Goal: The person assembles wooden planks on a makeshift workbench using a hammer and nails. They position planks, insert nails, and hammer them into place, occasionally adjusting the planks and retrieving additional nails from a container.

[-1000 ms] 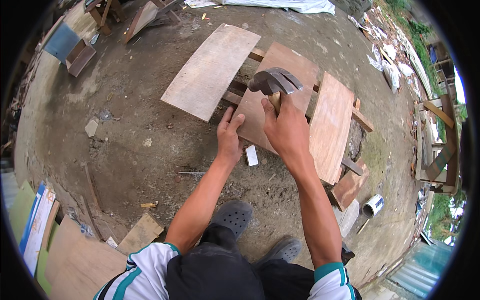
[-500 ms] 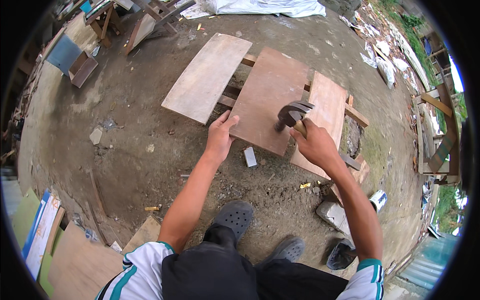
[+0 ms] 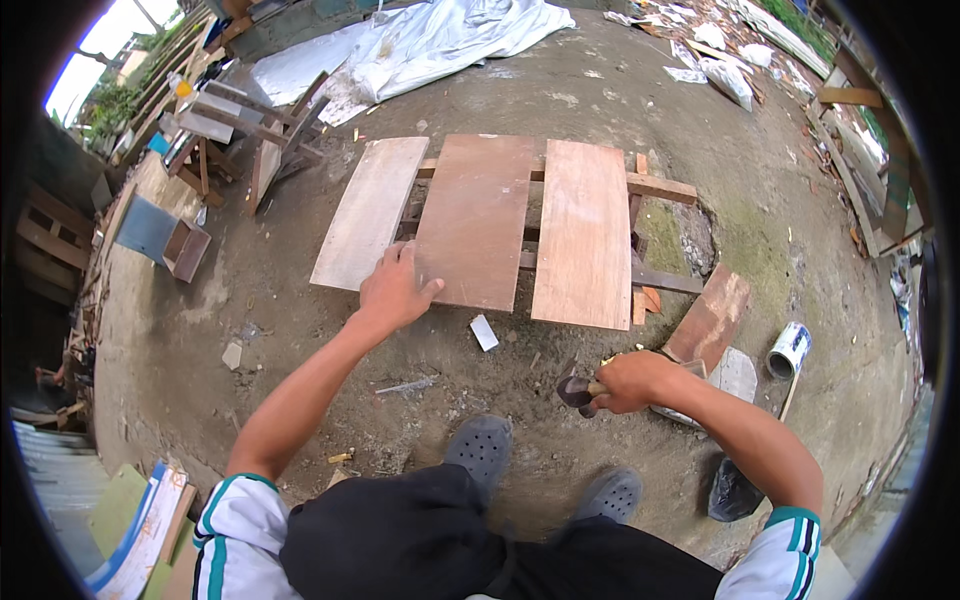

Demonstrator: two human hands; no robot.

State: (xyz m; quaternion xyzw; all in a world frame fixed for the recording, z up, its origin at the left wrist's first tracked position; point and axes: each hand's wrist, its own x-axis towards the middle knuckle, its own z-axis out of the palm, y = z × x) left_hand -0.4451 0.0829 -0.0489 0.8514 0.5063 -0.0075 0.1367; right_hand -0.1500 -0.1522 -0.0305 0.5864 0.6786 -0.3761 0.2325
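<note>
Three plywood boards lie side by side across a wooden frame (image 3: pixel 665 187) on the ground: a pale left board (image 3: pixel 375 205), a browner middle board (image 3: pixel 480 215) and a light right board (image 3: pixel 583 235). My left hand (image 3: pixel 395 290) holds the near left corner of the middle board, thumb over its face and fingers along its left edge. In my right hand (image 3: pixel 640 380) is a claw hammer (image 3: pixel 577 391), gripped by its wooden handle close to the head. It hangs low, nearer to me than the right board and apart from it.
A small white box (image 3: pixel 484 333) lies before the boards. Right of my hammer hand are a wood block (image 3: pixel 712 315), a pale stone slab (image 3: pixel 735 375), a tin can (image 3: pixel 789 350) and a black plastic bag (image 3: pixel 735 490). Wooden furniture pieces (image 3: pixel 270 165) and a white sheet (image 3: pixel 450 40) stand farther off.
My right hand has brought the hammer down from above the middle board toward my feet. My left hand stays at the middle board's corner. The view has turned, so the boards look straighter.
</note>
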